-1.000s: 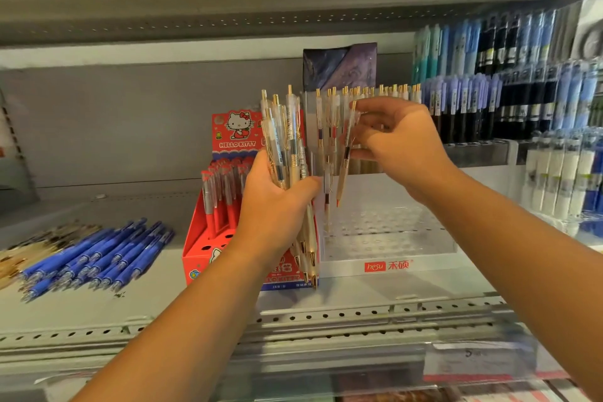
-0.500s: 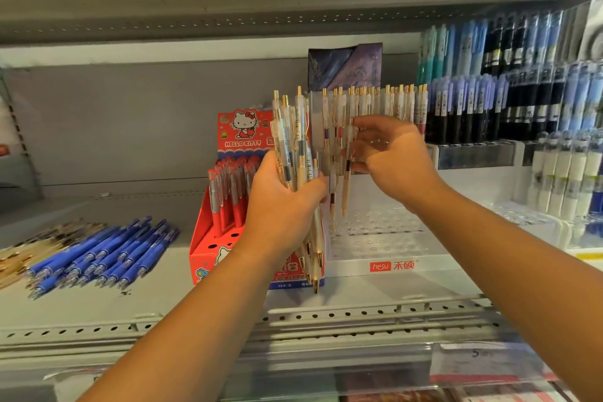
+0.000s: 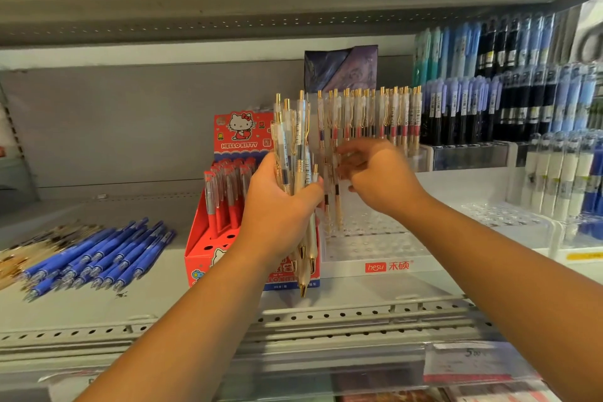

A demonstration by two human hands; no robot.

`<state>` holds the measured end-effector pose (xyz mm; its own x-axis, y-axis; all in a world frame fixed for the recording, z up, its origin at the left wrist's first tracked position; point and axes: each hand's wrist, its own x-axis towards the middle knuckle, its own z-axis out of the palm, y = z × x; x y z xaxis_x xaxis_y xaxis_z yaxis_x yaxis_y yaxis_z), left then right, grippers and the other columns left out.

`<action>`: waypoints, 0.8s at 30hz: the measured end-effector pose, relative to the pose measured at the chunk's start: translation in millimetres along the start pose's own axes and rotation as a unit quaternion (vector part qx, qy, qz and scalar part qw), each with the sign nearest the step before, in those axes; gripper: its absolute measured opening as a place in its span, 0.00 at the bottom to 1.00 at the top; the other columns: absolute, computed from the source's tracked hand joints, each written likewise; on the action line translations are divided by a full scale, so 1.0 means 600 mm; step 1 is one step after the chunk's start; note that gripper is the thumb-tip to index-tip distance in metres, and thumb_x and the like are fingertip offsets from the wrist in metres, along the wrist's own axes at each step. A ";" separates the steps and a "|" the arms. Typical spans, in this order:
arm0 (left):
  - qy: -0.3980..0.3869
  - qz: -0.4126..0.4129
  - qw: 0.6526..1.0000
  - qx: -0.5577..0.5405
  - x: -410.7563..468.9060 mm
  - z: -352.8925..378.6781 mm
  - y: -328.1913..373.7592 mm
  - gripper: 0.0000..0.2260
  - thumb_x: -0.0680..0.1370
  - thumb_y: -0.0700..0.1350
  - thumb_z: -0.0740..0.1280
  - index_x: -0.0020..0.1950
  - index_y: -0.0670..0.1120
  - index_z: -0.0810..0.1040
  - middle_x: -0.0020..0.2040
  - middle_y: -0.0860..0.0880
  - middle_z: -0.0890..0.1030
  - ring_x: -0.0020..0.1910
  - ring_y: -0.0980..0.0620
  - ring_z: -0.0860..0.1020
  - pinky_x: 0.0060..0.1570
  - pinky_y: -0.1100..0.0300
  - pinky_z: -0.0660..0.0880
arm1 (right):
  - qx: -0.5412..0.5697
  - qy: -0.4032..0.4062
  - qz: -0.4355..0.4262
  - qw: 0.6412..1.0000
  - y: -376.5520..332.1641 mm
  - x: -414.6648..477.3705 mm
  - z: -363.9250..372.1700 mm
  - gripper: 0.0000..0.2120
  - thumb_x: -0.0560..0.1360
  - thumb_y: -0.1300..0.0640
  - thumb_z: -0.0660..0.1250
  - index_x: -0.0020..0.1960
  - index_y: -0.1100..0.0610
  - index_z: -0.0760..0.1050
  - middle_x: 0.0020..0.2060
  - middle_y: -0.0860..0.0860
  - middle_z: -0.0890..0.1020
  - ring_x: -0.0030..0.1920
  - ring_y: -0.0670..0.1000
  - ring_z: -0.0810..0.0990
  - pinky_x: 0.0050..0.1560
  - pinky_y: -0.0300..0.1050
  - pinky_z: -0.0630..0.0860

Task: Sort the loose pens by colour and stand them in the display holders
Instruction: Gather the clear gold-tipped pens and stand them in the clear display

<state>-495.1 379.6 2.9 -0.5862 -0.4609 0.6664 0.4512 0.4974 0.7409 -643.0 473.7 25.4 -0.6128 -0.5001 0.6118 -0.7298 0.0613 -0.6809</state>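
At the centre of the frame the left hand grips a bundle of clear gold-tipped pens, its fingers wrapped round the barrels. The clips point up and the tips hang down in front of the red Hello Kitty box. Just to the right of it the right hand is over the clear display holder, which carries a red "hesu" label on its front edge. This hand's fingers are curled close to the tops of a few upright pens at the holder's left side, but motion blur hides whether they pinch one. A row of clear pens stands along the holder's back. The Hello Kitty box, left of centre, holds red pens upright in its rear holes. At the lower left of the frame loose blue pens lie flat on the grey shelf, with beige pens beside them at the frame's edge. The upper right is filled with racks of dark and pale blue pens, and white-barrelled pens stand below them at the right edge. A price strip runs along the shelf front at the lower right.
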 end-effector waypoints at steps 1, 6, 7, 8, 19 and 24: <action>-0.006 0.004 1.000 0.000 0.000 0.000 0.000 0.13 0.76 0.38 0.71 0.55 0.54 0.76 0.40 0.60 0.83 0.40 0.60 0.82 0.40 0.63 0.78 | -0.016 -0.004 0.002 1.000 0.001 -0.002 0.000 0.18 0.75 0.71 0.62 0.58 0.54 0.79 0.40 0.45 0.81 0.42 0.43 0.81 0.45 0.45 0.82; -0.015 0.015 1.000 0.000 -0.002 0.001 0.001 0.14 0.76 0.38 0.71 0.57 0.53 0.76 0.41 0.63 0.82 0.40 0.65 0.80 0.38 0.73 0.74 | -0.069 -0.003 -0.003 0.998 -0.001 -0.005 -0.003 0.20 0.73 0.71 0.62 0.60 0.55 0.78 0.40 0.45 0.81 0.39 0.40 0.78 0.34 0.33 0.73; -0.013 0.015 1.000 -0.002 -0.003 0.001 0.000 0.14 0.76 0.38 0.71 0.57 0.53 0.76 0.42 0.63 0.83 0.41 0.64 0.81 0.38 0.72 0.74 | -0.072 -0.007 -0.001 0.997 -0.001 -0.006 -0.003 0.20 0.73 0.70 0.62 0.61 0.55 0.78 0.42 0.46 0.82 0.39 0.40 0.79 0.34 0.33 0.73; -0.010 0.014 1.000 -0.005 -0.003 0.000 0.000 0.14 0.76 0.39 0.71 0.57 0.53 0.76 0.43 0.63 0.83 0.42 0.64 0.81 0.39 0.72 0.75 | -0.080 -0.011 0.004 0.997 0.000 -0.006 -0.004 0.20 0.73 0.70 0.63 0.61 0.54 0.78 0.43 0.47 0.82 0.40 0.42 0.79 0.35 0.34 0.75; -0.016 0.013 1.000 -0.009 -0.005 -0.002 0.002 0.15 0.77 0.39 0.71 0.56 0.57 0.74 0.45 0.64 0.82 0.44 0.65 0.81 0.39 0.73 0.75 | -0.150 0.000 0.009 0.989 0.005 -0.020 -0.014 0.17 0.74 0.59 0.69 0.62 0.49 0.78 0.48 0.46 0.83 0.43 0.47 0.80 0.44 0.42 0.79; -0.011 0.015 1.000 -0.015 -0.002 -0.003 0.002 0.16 0.76 0.38 0.71 0.59 0.55 0.75 0.45 0.61 0.83 0.43 0.62 0.82 0.40 0.65 0.78 | 0.023 0.024 -0.011 0.999 -0.051 -0.043 -0.026 0.08 0.75 0.58 0.69 0.53 0.51 0.79 0.42 0.47 0.82 0.39 0.44 0.80 0.37 0.41 0.79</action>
<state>-492.8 379.7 3.0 -0.5866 -0.4304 0.6861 0.4882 0.4879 0.7236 -609.7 498.4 36.6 -0.6115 -0.4595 0.6441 -0.7286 0.0098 -0.6848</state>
